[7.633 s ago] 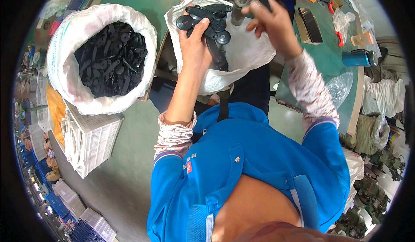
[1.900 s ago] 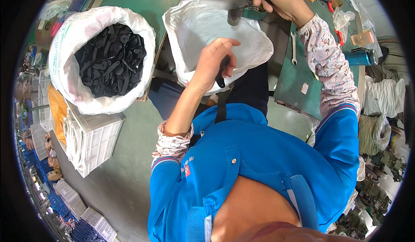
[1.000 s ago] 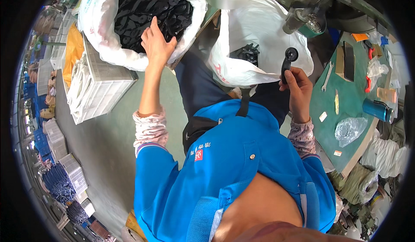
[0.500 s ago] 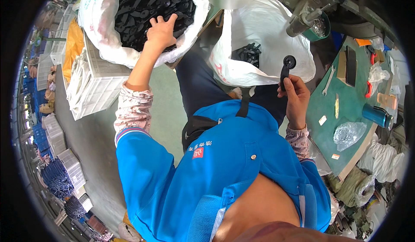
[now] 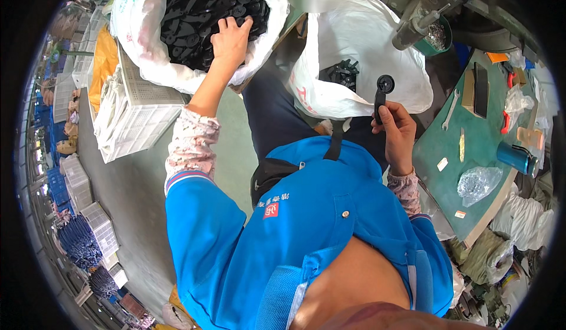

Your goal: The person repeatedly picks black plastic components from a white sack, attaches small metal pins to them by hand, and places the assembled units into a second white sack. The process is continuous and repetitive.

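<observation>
My left hand point(image 5: 230, 42) is over the black plastic parts point(image 5: 191, 17) that fill a white woven sack point(image 5: 137, 32) at the upper left. Its fingers are bent but apart, the tips touching the heap; I see nothing held in them. Between the thumb and fingers of my right hand point(image 5: 398, 132) is a black plastic part point(image 5: 380, 97), a narrow arm with a round, cupped end pointing up. It is held in front of a second white sack point(image 5: 389, 65), where a smaller pile of black parts point(image 5: 341, 75) lies at the bottom.
A green workbench point(image 5: 436, 147) on the right bears a wrench point(image 5: 451, 109), a clear plastic bag point(image 5: 479, 185) and a blue flask point(image 5: 514, 157). Machinery point(image 5: 421, 20) with a green cup point(image 5: 436, 38) juts in at the upper right. A white crate point(image 5: 144, 118) stands under the left sack.
My left hand has shifted slightly right over the heap, and its fingers have bent more. My right hand has moved a little left and down with the black plastic part.
</observation>
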{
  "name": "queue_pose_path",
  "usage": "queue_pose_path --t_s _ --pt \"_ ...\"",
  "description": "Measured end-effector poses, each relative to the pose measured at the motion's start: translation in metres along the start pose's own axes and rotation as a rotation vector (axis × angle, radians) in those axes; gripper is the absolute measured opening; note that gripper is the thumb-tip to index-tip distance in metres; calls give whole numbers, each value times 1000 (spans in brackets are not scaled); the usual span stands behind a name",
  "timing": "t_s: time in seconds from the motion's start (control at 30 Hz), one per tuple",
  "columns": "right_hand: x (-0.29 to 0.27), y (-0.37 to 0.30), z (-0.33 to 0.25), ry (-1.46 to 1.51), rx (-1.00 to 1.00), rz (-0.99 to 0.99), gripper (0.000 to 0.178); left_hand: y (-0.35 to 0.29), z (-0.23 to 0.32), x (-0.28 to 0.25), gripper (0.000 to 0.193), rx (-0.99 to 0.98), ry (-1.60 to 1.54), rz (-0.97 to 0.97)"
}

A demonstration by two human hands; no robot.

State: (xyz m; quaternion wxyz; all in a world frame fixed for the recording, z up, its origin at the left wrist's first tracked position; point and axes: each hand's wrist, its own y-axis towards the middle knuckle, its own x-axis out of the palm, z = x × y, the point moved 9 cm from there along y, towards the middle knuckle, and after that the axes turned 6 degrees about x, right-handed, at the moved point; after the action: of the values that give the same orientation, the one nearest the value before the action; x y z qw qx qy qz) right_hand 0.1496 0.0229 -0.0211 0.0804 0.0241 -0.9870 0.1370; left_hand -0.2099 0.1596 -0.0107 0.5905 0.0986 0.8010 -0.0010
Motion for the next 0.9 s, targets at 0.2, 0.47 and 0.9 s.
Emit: queue_pose_path --t_s 0.2,0.47,0.9 --pt "6 -5 6 13 6 -18 20 7 0 4 46 128 0 -34" --pt "-10 -8 2 67 -36 63 18 2 -78 -23 54 -144 -619 299" --pt "-2 -8 -19 249 -186 112 26 1 -170 69 23 -967 -2571 911"
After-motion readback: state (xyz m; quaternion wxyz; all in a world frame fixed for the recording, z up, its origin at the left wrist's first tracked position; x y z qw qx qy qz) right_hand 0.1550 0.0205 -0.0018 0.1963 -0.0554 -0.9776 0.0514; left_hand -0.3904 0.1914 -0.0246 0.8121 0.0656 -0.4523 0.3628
